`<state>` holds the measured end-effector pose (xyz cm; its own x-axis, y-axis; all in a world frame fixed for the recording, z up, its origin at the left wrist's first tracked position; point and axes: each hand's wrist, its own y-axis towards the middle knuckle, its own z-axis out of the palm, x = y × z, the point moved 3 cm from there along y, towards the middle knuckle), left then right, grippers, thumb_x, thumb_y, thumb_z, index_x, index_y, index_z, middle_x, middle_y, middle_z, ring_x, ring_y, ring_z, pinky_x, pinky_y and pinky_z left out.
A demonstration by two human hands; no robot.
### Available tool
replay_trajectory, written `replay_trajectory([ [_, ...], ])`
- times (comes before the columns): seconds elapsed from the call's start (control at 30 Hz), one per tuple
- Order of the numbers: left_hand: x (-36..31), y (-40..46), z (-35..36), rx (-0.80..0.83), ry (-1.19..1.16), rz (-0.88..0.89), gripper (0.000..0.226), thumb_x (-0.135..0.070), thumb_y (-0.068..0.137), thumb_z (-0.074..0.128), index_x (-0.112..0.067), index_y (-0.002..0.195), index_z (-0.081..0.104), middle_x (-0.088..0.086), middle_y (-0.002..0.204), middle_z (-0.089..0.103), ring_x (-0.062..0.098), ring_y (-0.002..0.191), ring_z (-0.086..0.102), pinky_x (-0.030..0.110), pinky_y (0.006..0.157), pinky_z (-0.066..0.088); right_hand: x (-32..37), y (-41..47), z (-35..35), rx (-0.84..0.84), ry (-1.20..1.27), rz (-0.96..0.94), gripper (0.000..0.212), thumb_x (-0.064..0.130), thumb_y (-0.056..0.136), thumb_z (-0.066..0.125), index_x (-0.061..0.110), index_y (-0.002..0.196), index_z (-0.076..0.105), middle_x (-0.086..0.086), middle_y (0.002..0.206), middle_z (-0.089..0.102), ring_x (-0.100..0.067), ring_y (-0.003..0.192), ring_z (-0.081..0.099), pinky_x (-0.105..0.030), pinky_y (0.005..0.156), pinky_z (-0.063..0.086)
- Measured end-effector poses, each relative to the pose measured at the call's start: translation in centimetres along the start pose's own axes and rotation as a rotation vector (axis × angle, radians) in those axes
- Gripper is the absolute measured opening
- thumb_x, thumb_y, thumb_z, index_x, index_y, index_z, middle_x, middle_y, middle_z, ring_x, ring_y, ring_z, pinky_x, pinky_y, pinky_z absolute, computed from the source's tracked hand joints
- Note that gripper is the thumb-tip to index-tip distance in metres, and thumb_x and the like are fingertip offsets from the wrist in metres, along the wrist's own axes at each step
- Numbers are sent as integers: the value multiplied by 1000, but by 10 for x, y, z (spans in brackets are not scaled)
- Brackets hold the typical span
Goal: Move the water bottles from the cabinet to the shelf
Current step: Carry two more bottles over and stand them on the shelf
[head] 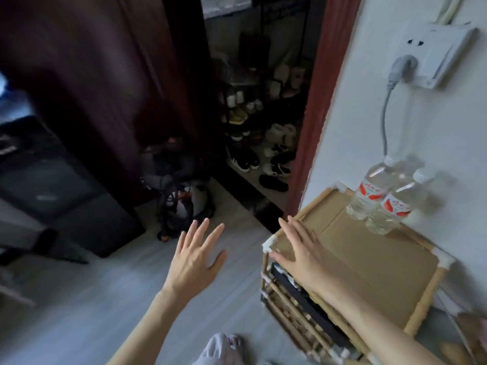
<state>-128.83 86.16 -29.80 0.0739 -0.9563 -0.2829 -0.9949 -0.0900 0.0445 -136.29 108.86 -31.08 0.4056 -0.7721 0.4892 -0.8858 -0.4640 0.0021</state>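
Observation:
Two clear water bottles with red-and-white labels stand upright side by side at the far corner of a low bamboo-framed shelf (427,287), against the white wall: one bottle (370,192) behind, the other bottle (395,206) in front. The shelf's top is a brown cardboard sheet. My right hand (300,246) hovers flat over the shelf's near left corner, fingers spread, holding nothing. My left hand (197,255) is spread open over the grey floor, left of the shelf, also empty.
A wall socket (432,56) with a grey plug and cable hangs above the bottles. Beyond an open doorway stands a dark shoe rack (263,133) with several shoes. A black appliance (60,185) stands at the left, a fan and cables (181,196) on the floor ahead.

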Motion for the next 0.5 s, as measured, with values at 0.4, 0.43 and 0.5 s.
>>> replay_trajectory([
  [0.4, 151, -286, -65, -376, -117, -711, 69, -70, 80, 19, -35, 138, 32, 3, 150, 28, 24, 142, 11, 37, 111, 9, 286, -28, 124, 274, -9, -691, 90, 81, 69, 18, 30, 144, 19, -2, 154, 17, -20, 143, 10, -40, 113, -2],
  [0.43, 165, -315, -69, -396, -105, -761, 70, -71, 81, 17, -34, 138, 33, 4, 149, 30, 25, 141, 14, 38, 111, 11, 313, -39, 139, 285, -14, -751, 93, 84, 68, 12, 30, 144, 20, -3, 154, 19, -21, 143, 12, -41, 113, -1],
  [0.5, 191, -374, -79, -414, -91, -863, 71, -72, 82, 13, -33, 136, 36, 6, 147, 33, 27, 140, 18, 42, 110, 16, 366, -62, 169, 311, -28, -850, 93, 83, 69, 7, 29, 144, 20, -4, 153, 21, -22, 143, 14, -44, 114, 2],
])
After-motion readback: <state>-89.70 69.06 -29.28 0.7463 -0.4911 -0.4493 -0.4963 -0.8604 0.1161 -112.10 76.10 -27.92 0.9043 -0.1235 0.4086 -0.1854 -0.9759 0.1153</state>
